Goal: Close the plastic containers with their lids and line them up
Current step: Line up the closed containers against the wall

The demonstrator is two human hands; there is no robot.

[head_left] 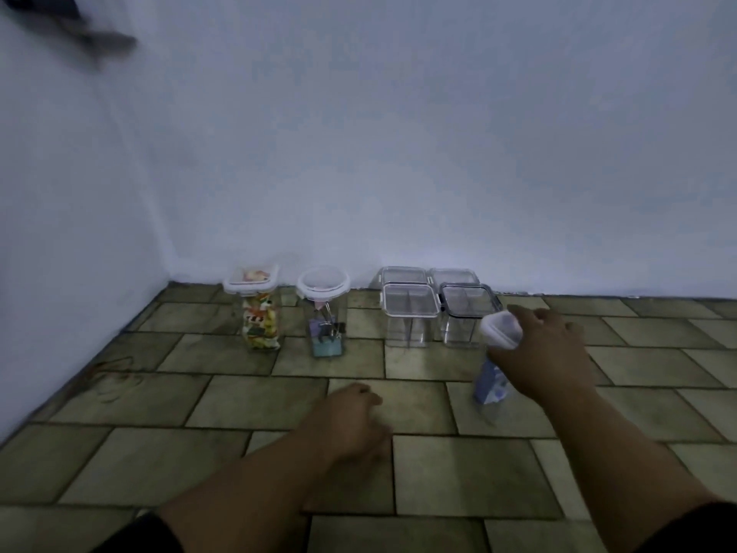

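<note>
My right hand grips the top of a tall clear container with a white lid and bluish contents, tilted above the tiled floor. My left hand rests low over the floor with its fingers curled, holding nothing that I can see. Near the wall stand a lidded container with colourful pieces, a round-lidded container with clips, and several empty square lidded containers in a group, one with a dark-rimmed lid.
The tiled floor stretches to a white wall behind the containers and another wall on the left. A dark blurred object shows at the top left corner.
</note>
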